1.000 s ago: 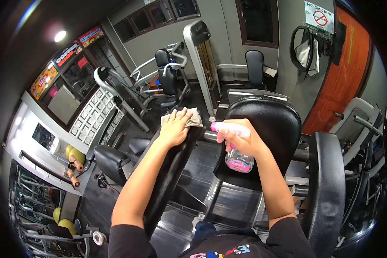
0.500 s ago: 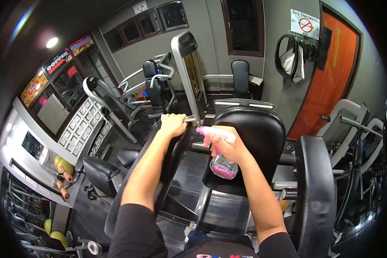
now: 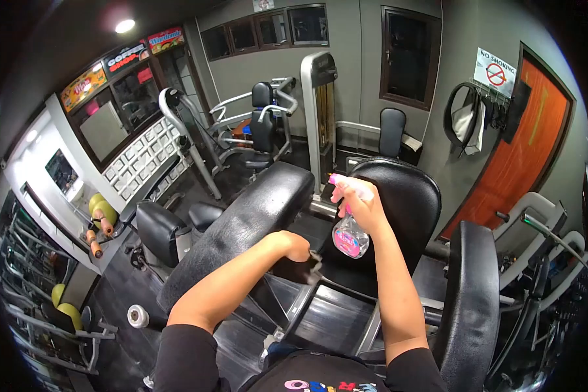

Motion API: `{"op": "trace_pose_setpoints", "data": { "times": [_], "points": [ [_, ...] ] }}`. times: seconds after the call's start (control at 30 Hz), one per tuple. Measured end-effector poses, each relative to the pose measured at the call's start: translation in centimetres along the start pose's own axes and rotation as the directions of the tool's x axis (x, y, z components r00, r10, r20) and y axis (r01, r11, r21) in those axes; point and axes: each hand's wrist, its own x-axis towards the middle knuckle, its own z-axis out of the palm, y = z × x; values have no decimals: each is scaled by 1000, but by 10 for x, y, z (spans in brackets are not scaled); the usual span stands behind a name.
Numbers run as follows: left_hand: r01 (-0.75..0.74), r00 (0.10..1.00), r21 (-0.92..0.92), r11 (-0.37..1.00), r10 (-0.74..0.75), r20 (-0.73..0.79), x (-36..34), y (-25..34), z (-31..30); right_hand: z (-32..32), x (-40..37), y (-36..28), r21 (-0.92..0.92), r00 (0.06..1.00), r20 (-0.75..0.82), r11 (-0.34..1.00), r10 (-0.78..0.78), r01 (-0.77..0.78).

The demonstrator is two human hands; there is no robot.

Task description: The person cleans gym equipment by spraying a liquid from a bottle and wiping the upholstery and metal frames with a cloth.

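Note:
My right hand [image 3: 363, 204] is wrapped round a clear spray bottle [image 3: 351, 240] with a pink trigger head and a pink label, held upright in front of a black padded backrest [image 3: 408, 199]. My left hand [image 3: 294, 247] is closed on a greyish cloth [image 3: 315, 269], blurred, that hangs from the fingers. This hand is at the inner side of a long black pad [image 3: 248, 212], low between that pad and the backrest. The pad's upper surface shows shiny, wet-looking patches.
Another upright black pad [image 3: 472, 294] stands close to my right arm. Weight machines [image 3: 320, 111] fill the far side. An orange door [image 3: 519, 150], a no-smoking sign [image 3: 496, 70] and a hanging bag [image 3: 462, 117] are at the right. Wooden-handled equipment [image 3: 98, 232] lies left.
My left hand has moved from the far top of the long pad down its inner side, with the cloth. The spray bottle stays in my right hand. The view has shifted left.

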Motion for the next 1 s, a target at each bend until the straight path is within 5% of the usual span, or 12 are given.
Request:
{"op": "trace_pose_setpoints", "data": {
  "times": [0.03,0.17,0.27,0.3,0.33,0.37,0.47,0.5,0.57,0.6,0.7,1.0],
  "points": [
    [184,983,-107,977,-184,17,-21,21,-17,-1,0,-1,3,1000,1,1000,-10,10],
    [50,980,-640,767,-162,-117,-56,1,-46,-3,0,2,-28,999,21,999,-30,31],
    [18,870,-458,889,-240,-430,-107,-24,-93,0,0,2,-25,1000,19,999,-22,22],
    [-79,644,-401,913,-261,-720,-109,-39,-90,1,0,2,-17,1000,17,1000,-13,13],
    [175,559,-532,829,-528,-639,-127,-24,-107,1,1,1,-41,1000,21,999,-1,2],
    [252,414,-472,845,-534,-737,-128,-18,-110,1,1,0,-48,1000,27,999,-4,6],
    [301,459,-82,950,-220,-861,-89,-68,-63,5,-2,-3,-81,1000,-3,997,-19,18],
    [294,587,-162,942,-312,-747,-79,-65,-43,3,-2,-1,-83,1000,3,996,-25,25],
    [211,432,-214,954,-287,-855,-68,-61,-14,3,-1,2,-87,999,14,996,-31,32],
    [266,577,-263,927,-372,-727,-77,-52,-24,2,0,3,-76,998,13,995,-63,64],
    [105,559,-257,961,-271,-784,-98,-39,-8,3,-3,0,-66,998,29,996,-56,58],
    [330,696,-246,911,-411,-589,-156,60,-7,0,-2,1,-81,999,41,996,-25,28]
  ]
}}
